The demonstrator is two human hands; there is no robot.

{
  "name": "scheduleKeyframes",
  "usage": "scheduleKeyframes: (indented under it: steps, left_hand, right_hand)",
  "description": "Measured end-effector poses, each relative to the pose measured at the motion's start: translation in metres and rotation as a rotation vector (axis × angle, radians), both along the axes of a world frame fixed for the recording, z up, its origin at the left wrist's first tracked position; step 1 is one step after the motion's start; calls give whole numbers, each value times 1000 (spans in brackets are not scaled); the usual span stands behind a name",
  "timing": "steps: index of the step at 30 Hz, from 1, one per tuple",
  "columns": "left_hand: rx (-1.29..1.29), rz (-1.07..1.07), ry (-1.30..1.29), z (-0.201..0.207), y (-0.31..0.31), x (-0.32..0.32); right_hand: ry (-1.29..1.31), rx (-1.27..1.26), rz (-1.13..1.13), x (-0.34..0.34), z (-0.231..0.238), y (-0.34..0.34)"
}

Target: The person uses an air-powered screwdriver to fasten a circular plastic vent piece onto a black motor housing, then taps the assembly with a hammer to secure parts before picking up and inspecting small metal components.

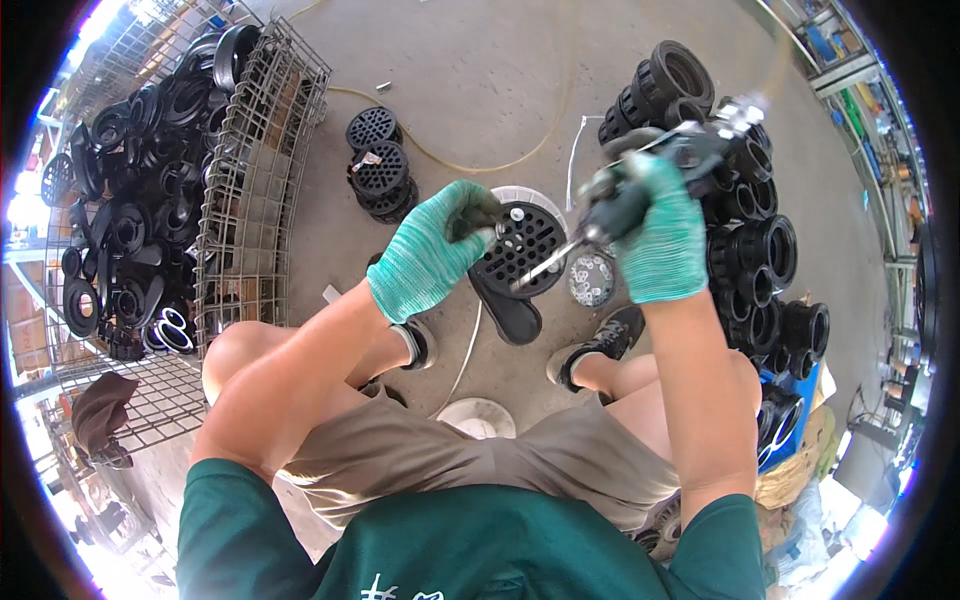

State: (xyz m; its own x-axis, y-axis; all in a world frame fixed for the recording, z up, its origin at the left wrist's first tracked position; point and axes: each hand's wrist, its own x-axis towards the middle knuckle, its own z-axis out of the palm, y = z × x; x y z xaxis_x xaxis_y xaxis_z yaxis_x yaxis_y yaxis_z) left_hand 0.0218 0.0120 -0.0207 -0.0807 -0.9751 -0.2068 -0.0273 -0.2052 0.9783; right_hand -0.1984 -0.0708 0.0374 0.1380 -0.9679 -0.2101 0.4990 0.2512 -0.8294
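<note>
A round black grate (pixel 516 258) full of holes lies on a white round support (pixel 520 194) between my feet, with a black paddle-shaped flap (pixel 512 318) sticking out on its near side. My left hand (pixel 432 240), in a green glove, is at the grate's left edge, thumb and fingers pinched on a small metal piece (pixel 500 230), perhaps a bolt. A small pale-headed fastener (pixel 517 214) shows on the grate. My gloved right hand (pixel 660 235) grips a dark power driver (pixel 625 205), slightly blurred; its long metal bit (pixel 545 268) slants down over the grate.
A round container (pixel 592 280) of small metal rings stands right of the grate. Stacked black grates (pixel 382 165) are at the far left, beside a wire cage (pixel 255 170) of black parts. Black ribbed fittings (pixel 755 250) pile up on the right. A yellowish hose (pixel 470 166) crosses the floor.
</note>
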Motion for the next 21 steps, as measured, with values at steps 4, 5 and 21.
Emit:
scheduleKeyframes:
  steps: [4,5,21]
  left_hand:
    - [49,25,137,0,6,1]
    - [64,29,175,-2,6,2]
    - [88,41,255,-2,12,2]
  right_hand:
    - [-150,65,-13,-26,11,-24]
    - [-171,92,-44,-25,14,-24]
    - [-267,72,-89,-9,7,-24]
